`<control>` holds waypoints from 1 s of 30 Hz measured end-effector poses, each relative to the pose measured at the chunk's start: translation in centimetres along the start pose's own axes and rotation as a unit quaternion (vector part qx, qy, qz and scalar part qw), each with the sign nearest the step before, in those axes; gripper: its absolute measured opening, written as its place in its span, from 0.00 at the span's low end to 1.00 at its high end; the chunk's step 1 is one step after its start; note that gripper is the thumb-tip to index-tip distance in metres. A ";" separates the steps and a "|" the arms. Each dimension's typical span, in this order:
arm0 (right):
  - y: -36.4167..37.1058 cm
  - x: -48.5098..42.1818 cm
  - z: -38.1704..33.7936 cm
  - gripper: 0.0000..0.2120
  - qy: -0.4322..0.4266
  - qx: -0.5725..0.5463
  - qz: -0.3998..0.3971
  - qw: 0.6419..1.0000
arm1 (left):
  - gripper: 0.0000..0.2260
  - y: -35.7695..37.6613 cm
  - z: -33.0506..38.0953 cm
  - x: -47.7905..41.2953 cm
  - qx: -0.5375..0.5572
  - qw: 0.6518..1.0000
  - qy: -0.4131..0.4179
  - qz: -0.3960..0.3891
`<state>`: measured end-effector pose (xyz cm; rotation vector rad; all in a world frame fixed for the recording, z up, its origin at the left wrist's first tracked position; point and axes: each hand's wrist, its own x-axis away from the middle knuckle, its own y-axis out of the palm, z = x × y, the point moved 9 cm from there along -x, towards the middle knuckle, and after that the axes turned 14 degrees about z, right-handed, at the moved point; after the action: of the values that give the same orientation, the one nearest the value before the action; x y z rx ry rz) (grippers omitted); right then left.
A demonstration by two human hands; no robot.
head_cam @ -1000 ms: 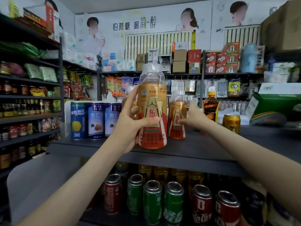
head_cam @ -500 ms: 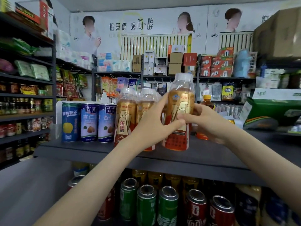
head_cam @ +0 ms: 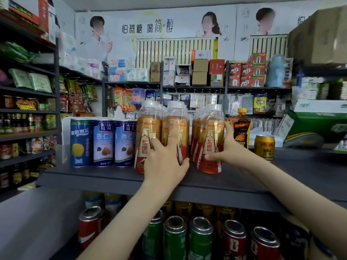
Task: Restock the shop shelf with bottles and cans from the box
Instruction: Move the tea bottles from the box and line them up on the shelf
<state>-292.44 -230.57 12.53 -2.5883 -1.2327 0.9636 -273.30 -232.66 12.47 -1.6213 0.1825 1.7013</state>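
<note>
Several gold-and-red drink bottles with clear caps stand on the dark top shelf (head_cam: 105, 177). My left hand (head_cam: 165, 160) wraps around the front of one gold bottle (head_cam: 176, 132) in the left group, beside another gold bottle (head_cam: 147, 136). My right hand (head_cam: 228, 147) grips the right side of the front bottle (head_cam: 210, 139) in the right group. All bottles stand upright on the shelf. The box is not in view.
Three blue cans (head_cam: 104, 142) stand left of the bottles. A dark bottle with a yellow cap (head_cam: 241, 126) and a gold can (head_cam: 264, 147) stand to the right. Green and red cans (head_cam: 201, 235) fill the lower shelf. Stocked racks line the left wall.
The bottle held up in my left hand now stands on the shelf in the left group. My right hand has set its bottle down at the front of the right group.
</note>
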 end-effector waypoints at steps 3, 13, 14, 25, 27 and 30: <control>0.6 0.1 0.5 0.57 -0.010 0.018 0.010 1.000 | 0.46 0.1 0.2 -0.2 0.002 1.000 0.000 -0.006; 2.7 -0.7 -0.1 0.53 -0.016 0.061 0.009 0.998 | 0.45 0.4 0.4 -0.3 0.028 0.999 0.032 -0.008; 2.7 -0.9 0.1 0.53 -0.007 0.065 0.012 0.998 | 0.45 0.4 0.5 -0.1 0.031 0.999 0.036 -0.005; 3.8 0.6 -1.6 0.44 -0.237 0.444 0.126 0.855 | 0.42 0.5 0.0 0.6 0.097 0.994 0.057 0.004; 3.5 0.9 -1.8 0.41 -0.260 0.474 0.140 0.830 | 0.41 0.0 0.2 0.8 0.089 0.989 0.106 0.042; 3.4 1.2 -1.9 0.44 -0.264 0.452 0.079 0.848 | 0.39 0.2 0.5 1.0 0.073 0.984 0.157 0.037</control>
<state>-288.49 -231.69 12.23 -1.7140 -0.3960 1.8125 -273.70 -232.15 11.56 -1.7809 0.5161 1.4379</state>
